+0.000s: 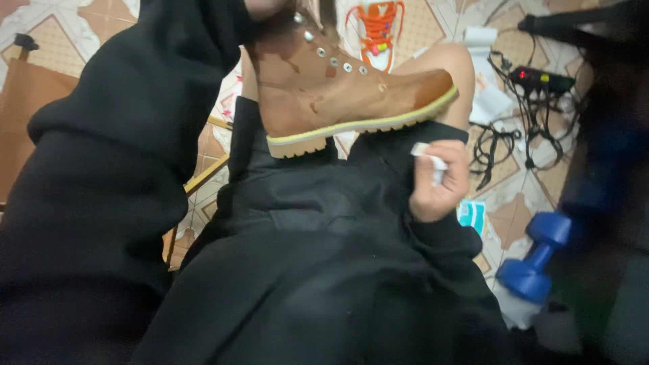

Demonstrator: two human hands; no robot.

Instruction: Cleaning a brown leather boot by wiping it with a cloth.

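From the head view, your left hand [267,8], mostly cut off at the top edge, gripped the collar of the tan suede lace-up boot with the pale yellow sole [338,88], holding it tilted above your lap. Your right hand [439,182] was curled shut around a small crumpled white wipe [433,159], just beneath the boot's toe without touching it. Dark damp patches already marked the boot's side and toe, so wiping looked partly done; dry, scuffed areas remained. A blue dumbbell [537,260] lay on the tiled floor [514,220].
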